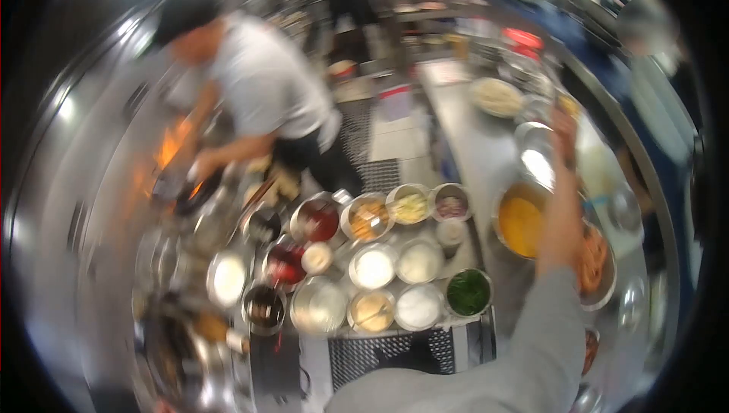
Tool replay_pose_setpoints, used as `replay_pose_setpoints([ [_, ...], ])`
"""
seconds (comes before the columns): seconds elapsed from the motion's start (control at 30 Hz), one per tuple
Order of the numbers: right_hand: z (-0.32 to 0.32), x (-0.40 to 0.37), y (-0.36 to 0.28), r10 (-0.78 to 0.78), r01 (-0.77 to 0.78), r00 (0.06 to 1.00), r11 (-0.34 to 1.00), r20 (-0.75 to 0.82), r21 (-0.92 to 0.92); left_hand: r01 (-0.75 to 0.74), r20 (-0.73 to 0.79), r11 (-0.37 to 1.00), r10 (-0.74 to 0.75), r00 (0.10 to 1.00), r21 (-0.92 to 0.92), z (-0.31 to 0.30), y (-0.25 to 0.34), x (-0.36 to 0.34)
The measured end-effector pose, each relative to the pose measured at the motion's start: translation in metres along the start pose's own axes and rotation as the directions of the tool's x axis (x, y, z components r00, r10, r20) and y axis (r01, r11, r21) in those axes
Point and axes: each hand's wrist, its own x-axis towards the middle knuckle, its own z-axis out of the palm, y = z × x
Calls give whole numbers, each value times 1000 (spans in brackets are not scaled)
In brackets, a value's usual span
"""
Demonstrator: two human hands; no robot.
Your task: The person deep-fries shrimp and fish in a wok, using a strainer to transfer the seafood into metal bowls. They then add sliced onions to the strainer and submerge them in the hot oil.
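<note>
The person's right hand (563,128) was stretched out over the tabletop (474,159), beside a shiny metal bowl (538,156) that lay just left of it; blur hid the fingers, so whether they were apart, together or clamped on something could not be told. The left hand was out of view, its state likewise unknown.

Below the right hand, the forearm ran between a bowl of yellow liquid (520,223) and a bowl of orange food (598,261), leaving little room either side. A strip of bare steel lay open between the yellow liquid and the tabletop's left edge. Beyond that edge, a floor aisle (395,143) ran back past a co-worker (266,94) in a white top, who held a pan (203,191) near flames (173,143). Closely packed containers (320,305) filled the middle, their near row ending just above a dark perforated mat (349,356).

Any marking on the white bin (395,105) with a red band was too blurred to read.
</note>
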Motion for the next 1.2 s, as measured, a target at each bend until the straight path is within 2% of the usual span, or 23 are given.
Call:
replay_pose_setpoints([
  [0.03, 17, -15, 14, -20, 5, 994, 989, -103, -147, 410, 294, 657, -286, 912, -633, 6, -55, 3],
  [0.07, 34, -34, 29, -53, -14, 978, 947, -200, -320, 556, 536, -136, -522, 663, -820, 10, -115, 5],
  [0.13, 91, -82, 92, -99, -162, 932, 745, -347, -647, 500, 335, 217, -518, 787, -838, -17, -67, -22],
  [0.2, 153, -132, 171, -75, -347, 888, 538, -454, -768, 514, 506, -94, -394, 767, -853, -39, -101, -13],
  [0.23, 190, -165, 209, -32, -430, 866, 463, -500, -775, 529, 514, -122, -489, 705, -840, -51, -106, -14],
  [0.27, 219, -199, 245, 19, -501, 838, 422, -545, -756, 563, 491, -55, -563, 664, -824, -68, -86, -11],
  [0.33, 274, -261, 312, 155, -635, 762, 366, -628, -680, 585, 546, -72, -465, 697, -808, -82, -119, -10],
  [0.4, 320, -313, 365, 321, -774, 632, 301, -705, -557, 605, 583, -85, -403, 706, -792, -96, -146, -5],
  [0.5, 364, -361, 439, 577, -919, 375, 132, -726, -370, 630, 589, -21, -380, 713, -777, -114, -168, -2],
  [0.57, 377, -376, 508, 722, -965, 142, -52, -678, -257, 642, 605, -22, -359, 710, -766, -125, -185, -3],
  [0.6, 380, -379, 557, 783, -948, -46, -230, -620, -219, 649, 607, 2, -349, 714, -761, -129, -195, 0],
  [0.63, 371, -390, 599, 883, -885, -134, -311, -450, -347, 656, 610, 24, -343, 714, -754, -132, -205, 1],
  [0.67, 375, -397, 645, 864, -738, -226, -454, -451, -500, 666, 615, 46, -341, 711, -745, -134, -215, 0],
  [0.7, 363, -414, 691, 897, -585, -305, -441, -319, -681, 661, 621, -1, -343, 705, -750, -136, -225, 2],
  [0.73, 352, -443, 732, 940, -387, -234, -325, -249, -863, 657, 629, -51, -352, 693, -752, -137, -234, 0],
  [0.77, 356, -465, 773, 971, -165, -194, -175, -142, -971, 636, 610, -146, -505, 611, -758, -140, -223, -2],
  [0.8, 354, -493, 804, 992, -41, -119, -45, -40, -998, 594, 580, -226, -634, 512, -772, -144, -214, 1],
  [0.87, 353, -551, 851, 984, 219, -107, -115, -141, -969, 632, 680, -280, -449, 579, -723, -148, -237, -9],
  [0.93, 336, -613, 876, 996, 401, -42, -57, -81, -914, 631, 716, -338, -359, 599, -698, -150, -254, -22],
  [1.0, 329, -650, 889, 996, 445, -15, -68, -83, -893, 638, 722, -338, -339, 603, -692, -146, -263, -29],
  [1.13, 289, -693, 909, 991, 347, -94, -59, -97, -936, 587, 686, -354, -399, 609, -728, -135, -270, -23],
  [1.17, 289, -688, 910, 984, 337, -129, -69, -119, -939, 570, 656, -327, -436, 617, -754, -130, -272, -18],
  [1.2, 299, -672, 910, 983, 300, -180, 28, -28, -954, 596, 617, -220, -480, 623, -772, -126, -275, -11],
])
